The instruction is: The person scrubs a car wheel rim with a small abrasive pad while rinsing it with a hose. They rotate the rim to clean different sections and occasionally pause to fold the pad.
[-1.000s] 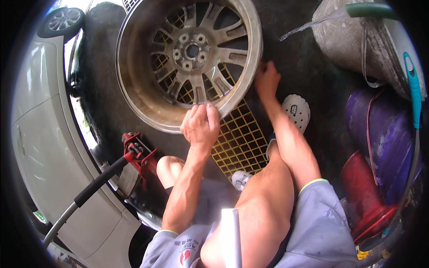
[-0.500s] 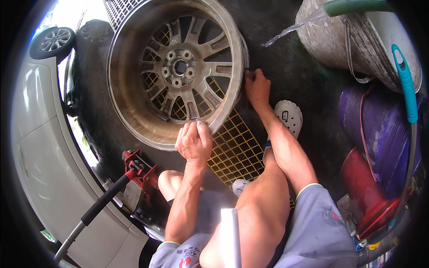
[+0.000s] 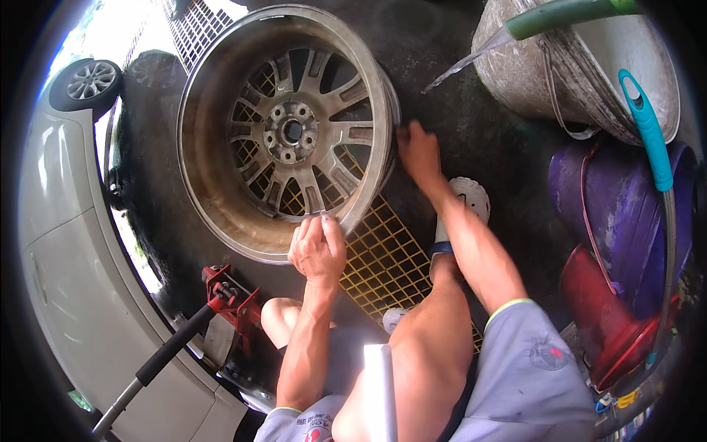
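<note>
A bare metal wheel rim [image 3: 353,96], brownish inside, stands in front of me with its hollow back and spokes toward me. My left hand [image 3: 317,247] is closed on its near lip, thumb up and fingers curled at the edge. At the rim's right outer side is my right hand [image 3: 420,155], slightly blurred, its fingers bent together against or close to the barrel. Whatever those fingers may pinch is hidden; a dark patch shows at their tips.
Yellow floor grating [image 3: 383,254] lies under the rim. To the right are a dirty white bucket [image 3: 512,70], a green hose [image 3: 567,18] running water, a purple tub [image 3: 604,214], a red container [image 3: 600,317] and a teal-handled tool [image 3: 652,140]. At left are a car [image 3: 70,243] and red floor jack [image 3: 228,302].
The rim appears slightly lower in view, and its top edge now shows. The buckets have shifted a little left in the picture. Both hands stay at the same parts of the rim.
</note>
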`<state>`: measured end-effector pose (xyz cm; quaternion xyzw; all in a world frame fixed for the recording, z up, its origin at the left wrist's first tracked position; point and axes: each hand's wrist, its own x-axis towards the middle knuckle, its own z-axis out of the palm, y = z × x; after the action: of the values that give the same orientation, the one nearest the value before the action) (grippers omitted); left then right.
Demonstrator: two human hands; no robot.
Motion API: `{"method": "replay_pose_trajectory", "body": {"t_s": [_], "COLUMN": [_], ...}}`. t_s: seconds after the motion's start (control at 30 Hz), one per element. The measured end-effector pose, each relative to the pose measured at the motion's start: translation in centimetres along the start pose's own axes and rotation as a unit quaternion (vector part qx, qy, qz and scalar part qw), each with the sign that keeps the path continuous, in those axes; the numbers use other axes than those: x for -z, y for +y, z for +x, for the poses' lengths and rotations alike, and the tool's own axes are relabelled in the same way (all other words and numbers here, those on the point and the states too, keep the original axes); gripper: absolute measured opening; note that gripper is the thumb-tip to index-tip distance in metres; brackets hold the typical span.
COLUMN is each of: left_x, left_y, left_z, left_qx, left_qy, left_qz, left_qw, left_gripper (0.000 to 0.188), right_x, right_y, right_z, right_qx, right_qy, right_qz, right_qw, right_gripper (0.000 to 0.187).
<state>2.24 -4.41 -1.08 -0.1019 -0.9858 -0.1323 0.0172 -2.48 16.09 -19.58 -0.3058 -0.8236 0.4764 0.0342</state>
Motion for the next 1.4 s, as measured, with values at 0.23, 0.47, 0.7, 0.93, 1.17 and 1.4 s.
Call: {"method": "replay_pose_trajectory", "body": {"t_s": [0.23,0.47,0.7,0.93,1.17,1.4], "left_x": [-0.5,0.3,6.8,8.4,8.8,6.9], "left_y": [1.1,0.5,-10.6,-21.0,-25.7,-26.3], "left_z": [0.1,0.1,6.6,15.6,22.6,23.9], "left_qx": [-0.021,0.012,0.038,0.291,0.181,0.198], "left_qy": [-0.006,-0.030,0.218,0.025,-0.027,-0.048], "left_qz": [-0.013,-0.087,0.076,0.021,-0.023,0.044], "left_qw": [1.000,0.996,0.972,0.956,0.983,0.978], "left_gripper": [0.020,0.018,0.034,0.083,0.065,0.070], "right_x": [0.9,2.9,9.5,12.5,9.4,9.0], "right_y": [-1.5,-3.8,-2.5,-11.0,-11.8,-14.1], "right_z": [6.2,14.0,-4.2,-9.3,-10.0,-9.1], "right_qx": [-0.040,-0.059,-0.011,-0.074,-0.118,-0.053], "right_qy": [0.104,0.004,0.070,-0.187,-0.010,-0.034], "right_qz": [0.033,-0.068,0.253,0.270,0.270,0.176], "right_qw": [0.993,0.996,0.965,0.942,0.955,0.982], "right_gripper": [0.026,0.036,0.042,0.065,0.055,0.044]}}
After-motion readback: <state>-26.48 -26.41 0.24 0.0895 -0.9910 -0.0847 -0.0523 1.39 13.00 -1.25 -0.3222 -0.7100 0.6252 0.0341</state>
